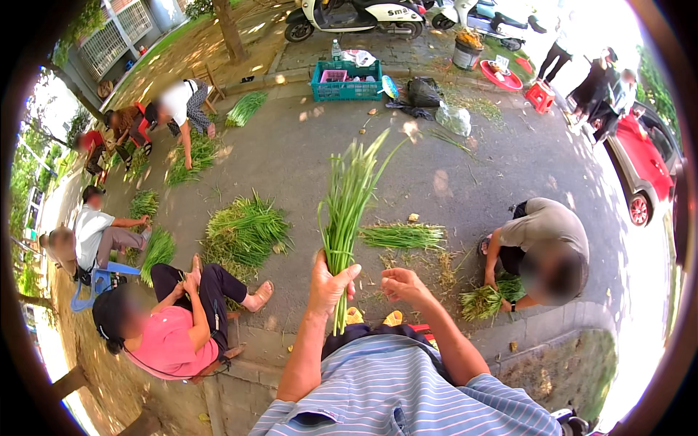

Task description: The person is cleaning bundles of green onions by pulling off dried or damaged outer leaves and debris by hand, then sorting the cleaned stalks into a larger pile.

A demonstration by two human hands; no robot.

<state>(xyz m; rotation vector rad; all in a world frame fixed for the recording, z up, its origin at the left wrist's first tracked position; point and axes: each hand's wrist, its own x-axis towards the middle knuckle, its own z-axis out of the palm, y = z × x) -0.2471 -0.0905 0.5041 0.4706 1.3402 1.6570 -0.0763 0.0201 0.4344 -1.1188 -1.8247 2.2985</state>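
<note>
Upright in front of me, a bunch of long green stalks, likely garlic chives [344, 218], is gripped around its lower part by my left hand [330, 283]. The leafy tips spread upward, and the cut ends stick out below my fist. My right hand [406, 286] is a little to the right, apart from the bunch, with loosely bent fingers and nothing visible in it. On the pavement beyond it lies a flat row of similar stalks [403, 236]. Dry yellowish trimmings [444, 270] are scattered nearer my feet. A large loose heap of stalks [248, 229] lies to the left.
A seated person in pink [174, 338] is at my left; a person bending over stalks [545, 240] is at my right. Several others work farther left. Ahead stand a teal crate [347, 94], a black plastic bag [424, 91] and parked scooters [357, 19]. A curb [545, 327] runs behind.
</note>
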